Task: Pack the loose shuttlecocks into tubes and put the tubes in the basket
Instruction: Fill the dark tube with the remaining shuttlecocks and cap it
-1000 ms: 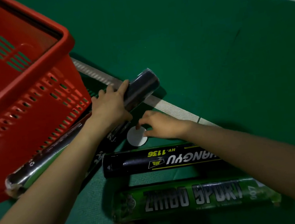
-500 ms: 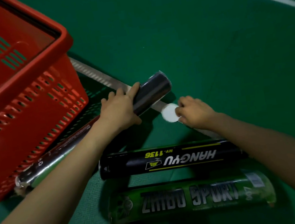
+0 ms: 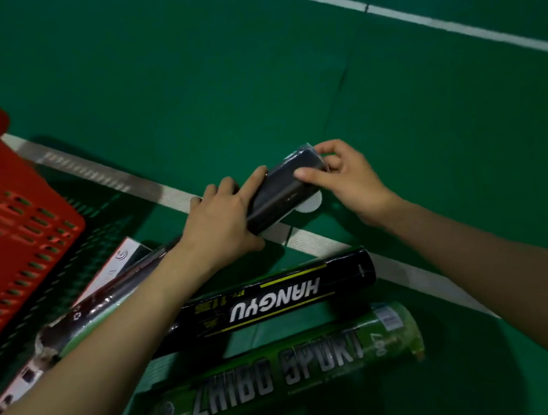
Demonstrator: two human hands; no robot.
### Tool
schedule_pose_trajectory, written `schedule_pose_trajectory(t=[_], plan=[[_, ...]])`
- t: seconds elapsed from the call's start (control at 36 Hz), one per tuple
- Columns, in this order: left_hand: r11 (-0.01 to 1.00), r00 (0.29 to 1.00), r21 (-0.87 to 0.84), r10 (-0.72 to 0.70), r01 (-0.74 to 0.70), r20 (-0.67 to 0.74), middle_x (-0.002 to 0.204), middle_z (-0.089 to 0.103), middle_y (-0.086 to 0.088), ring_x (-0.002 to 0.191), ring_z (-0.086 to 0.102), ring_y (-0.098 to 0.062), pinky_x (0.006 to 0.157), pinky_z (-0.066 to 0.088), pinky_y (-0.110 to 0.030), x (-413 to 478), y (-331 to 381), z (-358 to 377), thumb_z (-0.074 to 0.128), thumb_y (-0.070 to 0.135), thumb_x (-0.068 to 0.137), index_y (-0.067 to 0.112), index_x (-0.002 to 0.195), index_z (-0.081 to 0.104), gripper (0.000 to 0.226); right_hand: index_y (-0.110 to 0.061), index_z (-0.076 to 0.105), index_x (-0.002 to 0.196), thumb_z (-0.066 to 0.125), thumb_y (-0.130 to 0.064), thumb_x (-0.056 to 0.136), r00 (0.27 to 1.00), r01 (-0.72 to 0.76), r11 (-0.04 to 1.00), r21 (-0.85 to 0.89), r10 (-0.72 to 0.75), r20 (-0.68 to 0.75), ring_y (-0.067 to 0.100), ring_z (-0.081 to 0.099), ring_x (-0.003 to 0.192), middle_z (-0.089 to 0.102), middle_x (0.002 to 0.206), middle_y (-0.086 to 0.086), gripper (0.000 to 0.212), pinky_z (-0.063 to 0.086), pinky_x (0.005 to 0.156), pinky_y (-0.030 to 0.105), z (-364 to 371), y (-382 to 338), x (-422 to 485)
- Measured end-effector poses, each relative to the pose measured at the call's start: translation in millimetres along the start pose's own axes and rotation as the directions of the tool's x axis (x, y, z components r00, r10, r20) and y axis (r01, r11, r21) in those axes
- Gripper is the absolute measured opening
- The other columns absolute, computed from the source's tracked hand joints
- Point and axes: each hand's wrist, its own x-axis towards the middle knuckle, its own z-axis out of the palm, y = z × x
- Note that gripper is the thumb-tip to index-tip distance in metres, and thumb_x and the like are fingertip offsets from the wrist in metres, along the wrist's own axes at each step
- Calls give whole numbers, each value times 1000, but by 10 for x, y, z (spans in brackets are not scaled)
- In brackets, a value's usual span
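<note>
Finding: the dark tube (image 3: 279, 194) lies low between both hands. Its long axis runs from beside the left forearm up and away to the right, and its far end is at the right hand.

- **Left hand** (image 3: 223, 224): grips the tube round its middle, fingers curled over the top.
- **Right hand** (image 3: 348, 181): pinches the far end, thumb on the side wall and fingers hooked over the rim.
- **White cap** (image 3: 310, 205): shows just below that end, against the right palm. Whether the right hand holds it cannot be told.

The right hand is the nearer to the end which, by judgement, is next to be capped.

Against half a second ago, the right hand was beside the tube end with the cap at its fingertips and has now closed onto the end itself. The left grip is unchanged.

The red basket (image 3: 1, 220) stands well left of the left hand
</note>
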Motion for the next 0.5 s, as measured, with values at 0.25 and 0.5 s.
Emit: schedule_pose_trajectory(t=[0.25,0.5], plan=[[996,996,55,74,-72,-40,125,43,-8,112,43,-30,94,36,-42,-34,213,62,72,45,69,38,149,2,107,-17,48,118,78,-13,73,992,-127,991,47,126,23,23,69,92,71,99,12,54,54,84,33,-288,-17,-203],[994,996,74,81,-79,-25,127,43,-8,114,43,-30,95,36,-43,32,274,144,71,45,71,37,149,0,106,-14,45,124,71,-13,82,978,-207,974,87,203,57,26,64,100,67,108,16,50,49,94,35,-353,104,-169]])
